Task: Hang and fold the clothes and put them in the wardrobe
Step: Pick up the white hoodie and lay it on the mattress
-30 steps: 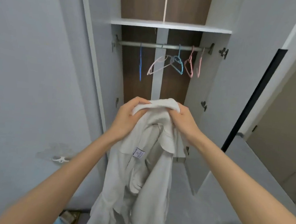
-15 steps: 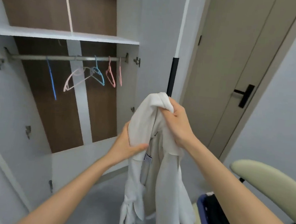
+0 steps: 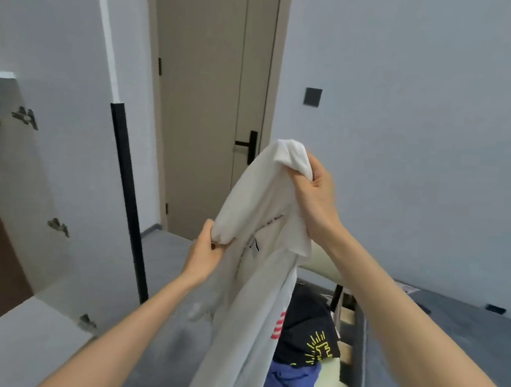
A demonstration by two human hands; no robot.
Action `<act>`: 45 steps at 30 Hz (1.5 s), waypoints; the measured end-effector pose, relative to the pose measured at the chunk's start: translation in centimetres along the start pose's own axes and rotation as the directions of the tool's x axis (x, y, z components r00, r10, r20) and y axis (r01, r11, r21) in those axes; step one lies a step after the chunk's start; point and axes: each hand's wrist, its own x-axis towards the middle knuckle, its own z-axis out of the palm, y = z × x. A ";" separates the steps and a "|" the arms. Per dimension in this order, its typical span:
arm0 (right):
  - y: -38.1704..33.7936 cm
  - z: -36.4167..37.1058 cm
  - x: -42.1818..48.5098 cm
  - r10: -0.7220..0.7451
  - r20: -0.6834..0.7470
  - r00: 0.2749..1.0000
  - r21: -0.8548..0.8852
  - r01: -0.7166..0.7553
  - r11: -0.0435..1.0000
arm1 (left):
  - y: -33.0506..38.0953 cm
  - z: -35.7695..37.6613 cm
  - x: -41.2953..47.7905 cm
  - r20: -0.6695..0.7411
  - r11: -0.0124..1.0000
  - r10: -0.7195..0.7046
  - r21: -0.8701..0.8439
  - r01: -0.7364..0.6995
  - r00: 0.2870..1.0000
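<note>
Both hands are raised, with the white garment (image 3: 260,256) between them in mid-air. It hangs to the right of the open wardrobe (image 3: 48,158) and in front of the closed room door (image 3: 207,95).

The right hand (image 3: 313,195) is the higher one. Its fingers (image 3: 301,187) are curled tight round the bunched top of the cloth. The left hand (image 3: 208,251) is lower, and its fingers (image 3: 208,232) pinch a rolled fold.

The rest of the garment drapes down past the frame's bottom edge. Behind it we note a black T-shirt (image 3: 309,332) with yellow print and a blue garment (image 3: 295,381), heaped on a cream chair (image 3: 322,262).
</note>
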 end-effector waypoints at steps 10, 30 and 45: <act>-0.8 -17.1 -0.5 -0.065 -0.627 0.776 -0.588 -0.416 0.694 | 15.4 13.6 3.8 0.053 0.913 0.407 -0.011 -0.407 0.912; -2.9 -42.1 -9.9 -0.715 -0.676 0.178 -0.636 -0.631 0.444 | 29.9 38.3 -6.3 0.264 0.736 0.648 -0.460 -0.497 0.715; -5.8 -44.9 -14.3 -0.816 -0.574 -0.066 -0.602 -0.642 0.475 | 33.2 39.3 -9.5 0.239 0.625 0.758 -0.532 -0.571 0.607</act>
